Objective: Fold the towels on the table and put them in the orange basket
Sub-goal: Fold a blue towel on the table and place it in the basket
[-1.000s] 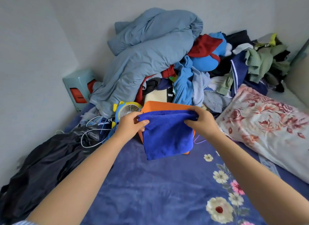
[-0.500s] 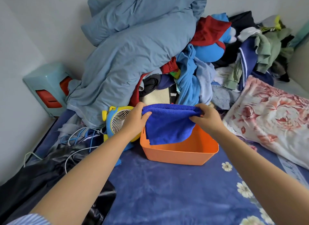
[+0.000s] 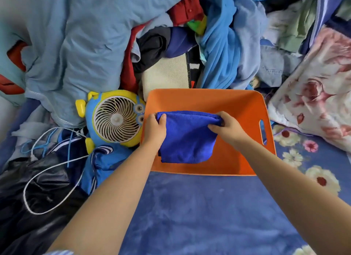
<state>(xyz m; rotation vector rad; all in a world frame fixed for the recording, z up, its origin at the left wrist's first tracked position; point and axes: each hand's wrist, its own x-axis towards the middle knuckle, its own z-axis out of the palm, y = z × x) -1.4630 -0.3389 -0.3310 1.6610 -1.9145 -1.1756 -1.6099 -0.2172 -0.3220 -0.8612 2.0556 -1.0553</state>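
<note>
Bed with blue floral sheet (image 3: 190, 207) fills lower frame; heap of clothes (image 3: 133, 36) across the top, floral pillow (image 3: 313, 95) at right, yellow fan (image 3: 115, 120) left of centre. Orange basket (image 3: 243, 106) sits centre frame on the sheet. Folded blue towel (image 3: 186, 139) is inside the basket, toward its left side, long axis roughly left-right along the folded top edge, loose end hanging toward the near wall. Left hand (image 3: 154, 131) pinches the top-left corner, thumb over the cloth; right hand (image 3: 226, 126) pinches the top-right corner. Step: placing. Next move, as judged: lower it flat onto the basket floor, then release both grips.
</note>
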